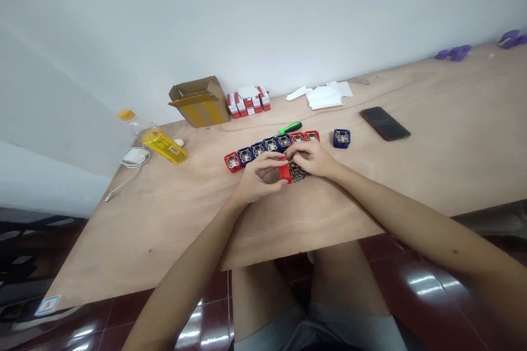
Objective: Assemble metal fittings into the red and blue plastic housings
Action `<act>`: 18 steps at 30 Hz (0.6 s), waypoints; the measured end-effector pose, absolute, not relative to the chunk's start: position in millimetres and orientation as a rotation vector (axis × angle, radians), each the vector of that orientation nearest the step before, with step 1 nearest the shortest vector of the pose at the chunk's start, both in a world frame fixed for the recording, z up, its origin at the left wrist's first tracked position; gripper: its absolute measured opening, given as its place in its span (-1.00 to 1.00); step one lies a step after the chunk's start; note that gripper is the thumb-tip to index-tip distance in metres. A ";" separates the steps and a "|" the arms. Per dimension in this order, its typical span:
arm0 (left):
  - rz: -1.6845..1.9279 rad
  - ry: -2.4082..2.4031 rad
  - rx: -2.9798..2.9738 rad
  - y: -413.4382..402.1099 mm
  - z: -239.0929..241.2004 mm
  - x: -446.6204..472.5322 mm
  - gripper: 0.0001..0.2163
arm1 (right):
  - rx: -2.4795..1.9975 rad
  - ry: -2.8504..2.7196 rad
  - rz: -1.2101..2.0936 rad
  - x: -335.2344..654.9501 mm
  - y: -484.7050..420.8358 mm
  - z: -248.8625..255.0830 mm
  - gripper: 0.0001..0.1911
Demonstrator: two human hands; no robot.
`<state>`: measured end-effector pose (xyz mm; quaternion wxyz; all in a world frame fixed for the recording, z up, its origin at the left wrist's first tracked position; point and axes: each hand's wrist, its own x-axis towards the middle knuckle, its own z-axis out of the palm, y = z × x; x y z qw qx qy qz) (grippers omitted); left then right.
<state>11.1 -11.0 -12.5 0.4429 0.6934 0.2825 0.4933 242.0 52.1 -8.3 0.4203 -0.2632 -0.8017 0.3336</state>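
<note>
My left hand (262, 175) grips a red plastic case (285, 170) between its thumb and fingers, just above the table. My right hand (310, 158) bends over the case's upper right side, thumb and fingertips together. Whatever those fingertips pinch is too small or hidden to make out. Under my right hand lies a pile of small metal screws or bolts (298, 174). Behind my hands runs a row of blue and red cased metal clamps, among them a blue clamp (258, 149) and a red clamp (233, 161); my hands hide part of it.
Behind the row lies a green-handled screwdriver (291, 128). A separate blue clamp (341, 138) and a phone (385, 123) are to the right. Along the wall are a cardboard box (201, 103), small red-white boxes (249, 103) and papers (325, 96). A bottle (164, 145) and charger (135, 157) lie left.
</note>
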 end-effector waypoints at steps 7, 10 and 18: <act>1.383 0.734 1.628 -5.2 -8.9 9.4 -0.58 | -0.494 -2.005 0.911 240.8 44.6 -3.3 -0.65; 1.392 0.758 1.599 -4.1 -9.2 7.0 -0.56 | -0.446 -2.083 0.764 240.0 45.4 -5.9 -0.63; 1.352 0.787 1.400 -2.6 -13.9 7.1 -0.51 | -0.606 -2.146 0.461 237.9 42.2 -5.9 -0.72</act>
